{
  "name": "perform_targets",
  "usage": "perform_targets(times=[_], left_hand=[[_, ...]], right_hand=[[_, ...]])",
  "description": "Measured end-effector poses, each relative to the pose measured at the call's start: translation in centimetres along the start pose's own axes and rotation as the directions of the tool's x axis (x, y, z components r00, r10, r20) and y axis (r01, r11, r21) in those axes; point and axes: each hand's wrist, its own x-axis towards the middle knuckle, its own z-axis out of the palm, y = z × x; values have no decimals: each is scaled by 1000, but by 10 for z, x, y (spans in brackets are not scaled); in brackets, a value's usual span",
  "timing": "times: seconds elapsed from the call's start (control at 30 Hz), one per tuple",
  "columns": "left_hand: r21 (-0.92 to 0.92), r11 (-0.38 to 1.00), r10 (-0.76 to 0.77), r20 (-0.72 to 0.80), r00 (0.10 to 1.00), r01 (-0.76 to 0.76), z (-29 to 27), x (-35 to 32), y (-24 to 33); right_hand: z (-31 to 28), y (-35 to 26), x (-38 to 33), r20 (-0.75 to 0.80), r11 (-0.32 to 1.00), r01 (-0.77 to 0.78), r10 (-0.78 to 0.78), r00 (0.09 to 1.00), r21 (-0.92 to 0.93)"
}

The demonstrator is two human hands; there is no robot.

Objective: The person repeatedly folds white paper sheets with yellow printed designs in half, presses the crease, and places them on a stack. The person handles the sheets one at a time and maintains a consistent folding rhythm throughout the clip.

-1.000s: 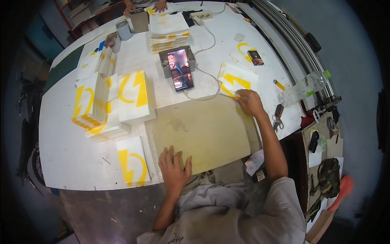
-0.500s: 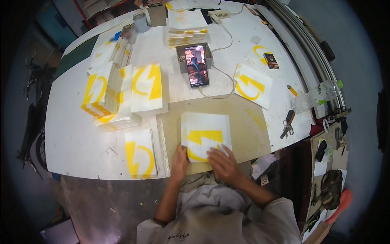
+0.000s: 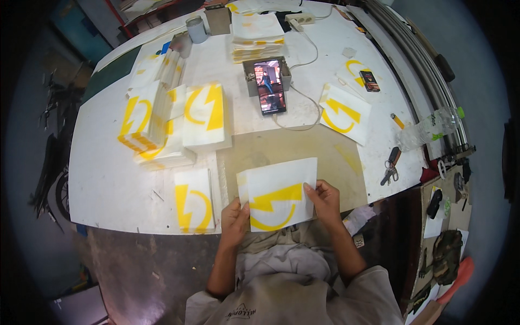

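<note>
Both hands hold one white sheet with a yellow lightning-and-arc print (image 3: pixel 277 195) just above the near table edge. My left hand (image 3: pixel 234 222) pinches its lower left corner. My right hand (image 3: pixel 324 200) grips its right edge, thumb on top. Under the sheet lies a bare tan board (image 3: pixel 292 151) set into the white table (image 3: pixel 108 179). A small stack of the same printed sheets (image 3: pixel 194 199) lies to the left of my left hand.
Taller stacks of printed sheets (image 3: pixel 205 115) stand at the left and at the far side (image 3: pixel 258 35). A phone (image 3: pixel 269 86) on a stand shows video, with a cable. More sheets (image 3: pixel 345 112), keys (image 3: pixel 391 167), a plastic bottle (image 3: pixel 430 129) and a small tin (image 3: pixel 196 28) lie about.
My right hand reached to the stack at the right, took a printed sheet and brought it to the near edge. Both hands now hold it, shifted slightly toward me.
</note>
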Motion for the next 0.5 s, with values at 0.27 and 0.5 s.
perform_targets(times=[0.27, 0.5], left_hand=[[301, 950, 127, -128, 984, -84, -26, 12, -13], [208, 978, 24, -58, 998, -11, -26, 26, -21]], right_hand=[[-9, -27, -14, -39, 995, 105, -104, 994, 0], [-43, -21, -1, 276, 987, -82, 41, 960, 139]])
